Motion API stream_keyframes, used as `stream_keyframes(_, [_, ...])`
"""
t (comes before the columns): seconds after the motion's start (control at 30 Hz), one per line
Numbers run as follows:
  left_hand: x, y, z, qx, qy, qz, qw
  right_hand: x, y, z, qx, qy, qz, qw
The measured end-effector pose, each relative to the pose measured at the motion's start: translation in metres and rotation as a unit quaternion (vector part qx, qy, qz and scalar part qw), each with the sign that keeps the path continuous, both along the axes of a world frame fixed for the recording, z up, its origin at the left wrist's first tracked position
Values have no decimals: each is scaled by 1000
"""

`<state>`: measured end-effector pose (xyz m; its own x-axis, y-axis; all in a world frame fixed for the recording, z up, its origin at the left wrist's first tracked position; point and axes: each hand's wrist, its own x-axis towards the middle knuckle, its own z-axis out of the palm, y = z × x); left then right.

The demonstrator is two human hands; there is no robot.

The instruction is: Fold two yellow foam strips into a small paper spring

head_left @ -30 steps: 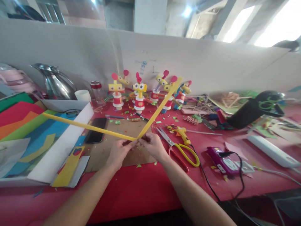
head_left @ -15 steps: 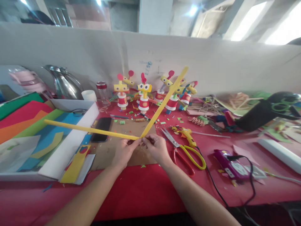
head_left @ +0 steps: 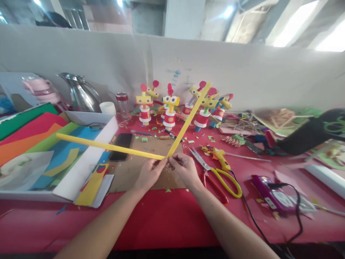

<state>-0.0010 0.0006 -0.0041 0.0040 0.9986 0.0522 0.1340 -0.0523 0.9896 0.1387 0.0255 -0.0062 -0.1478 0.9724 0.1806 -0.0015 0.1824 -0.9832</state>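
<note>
Two long yellow paper strips [head_left: 107, 145] meet at a corner between my hands, one reaching left over the box, the other slanting up and right. My left hand [head_left: 151, 172] pinches the corner from the left, thumb on top. On the right side of the same corner, my right hand [head_left: 184, 169] closes thumb and fingers on the paper. Whether the strips are glued or only overlapped there, I cannot tell. Beneath the hands lies a brown cardboard sheet [head_left: 126, 180] with paper scraps. Scissors with yellow handles [head_left: 226, 182] rest to the right of my right hand.
A white box [head_left: 75, 180] of coloured paper stands left, near a black phone [head_left: 121, 146]. Several paper-cup figures [head_left: 169, 117] line the back. Right are red-handled pliers [head_left: 215, 189], a yellow glue gun [head_left: 221, 158], a purple power socket [head_left: 272, 194] with cables, and a black container [head_left: 302, 136].
The view has turned slightly left, so everything sits farther right in the picture. Both hands keep their pinch on the strips' corner; the upright strip's tip swayed up and then back down.
</note>
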Motion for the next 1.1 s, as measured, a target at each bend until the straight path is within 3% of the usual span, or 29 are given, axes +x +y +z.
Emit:
stream_keyframes(0.17, [-2,-1,1,36,37,-10,999,1,-2,7,-29,53,38,997])
stream_keyframes(0.3, [-2,-1,1,10,18,-3,1000,1,-2,8,-12,56,37,998])
stream_keyframes(0.57, [-3,-2,4,64,23,-81,994,5,-5,10,36,0,7,999])
stream_keyframes(0.77, [-2,-2,8,12,-61,-67,996,2,-10,25,-6,27,35,999])
stream_keyframes(0.93, [-1,-2,9,5,-53,-17,998,0,-11,24,51,-53,-25,997])
stream_keyframes(1.1, [0,-5,12,32,-77,-34,996,-4,-16,22,73,-107,-65,990])
